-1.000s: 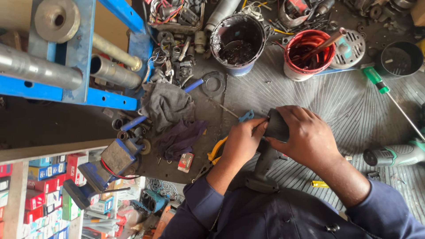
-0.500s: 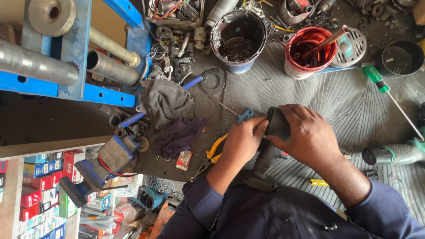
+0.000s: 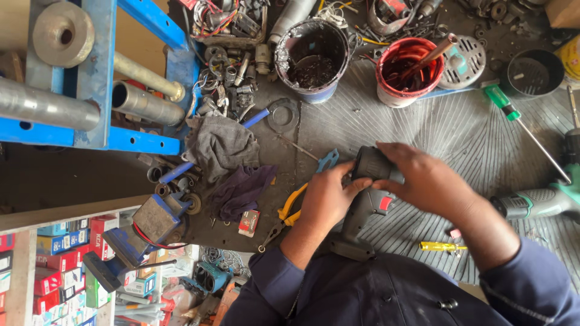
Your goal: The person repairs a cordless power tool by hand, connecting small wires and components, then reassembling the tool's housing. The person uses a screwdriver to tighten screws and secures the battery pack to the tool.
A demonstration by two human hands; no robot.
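Observation:
A dark grey cordless drill body [image 3: 362, 208] with a red trigger is held upright over the ribbed rubber mat [image 3: 459, 139]. My left hand [image 3: 326, 199] grips its left side near the head. My right hand [image 3: 426, 181] wraps over the top and right of the head, hiding most of it. Both hands are closed on the tool. Yellow-handled pliers [image 3: 287, 212] lie just left of my left hand.
Grey rag [image 3: 220, 145] and purple rag [image 3: 241, 190] lie at left. A blue bucket [image 3: 312, 57] and red bucket [image 3: 408, 69] stand at the back. A green screwdriver [image 3: 519, 124], a green power tool [image 3: 541, 202], a yellow bit [image 3: 441, 246] and a blue press frame [image 3: 90, 78] surround the spot.
Both hands stay on the drill body, with only slight shifts of the fingers. The view has drifted slightly.

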